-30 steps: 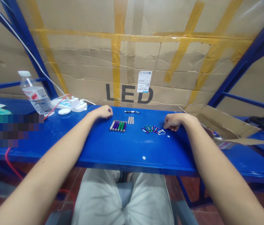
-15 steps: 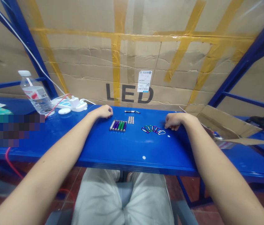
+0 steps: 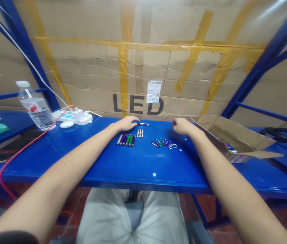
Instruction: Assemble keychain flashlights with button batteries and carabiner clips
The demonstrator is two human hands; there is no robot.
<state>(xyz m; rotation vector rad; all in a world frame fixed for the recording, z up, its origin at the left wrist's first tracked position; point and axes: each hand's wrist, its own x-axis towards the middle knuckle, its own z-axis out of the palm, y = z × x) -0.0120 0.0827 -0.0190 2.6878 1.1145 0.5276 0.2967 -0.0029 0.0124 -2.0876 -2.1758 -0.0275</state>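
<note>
My left hand (image 3: 128, 124) is at the back of the blue table, thumb and index finger apart at the left end of a small penlight (image 3: 142, 124) with a dark clip. That end is partly hidden by the fingers; no firm grip shows. Just in front lie a row of silver, purple and green metal tubes (image 3: 126, 140) and a small grid of button cells (image 3: 140, 133). My right hand (image 3: 181, 126) is curled closed at the table's right, with nothing visible in it. Coloured carabiners (image 3: 164, 143) lie fanned out in front and to its left.
An open cardboard box (image 3: 240, 149) stands on the right. At left are a water bottle (image 3: 35, 106), a white power strip (image 3: 82, 118), a red cable (image 3: 29, 144) and a dark flat device (image 3: 8, 149). A large carton (image 3: 95, 74) walls off the back.
My left hand has moved right to the penlight, and its thumb and index finger have spread. My right hand has shifted slightly back and left, still curled. The view has tilted a little.
</note>
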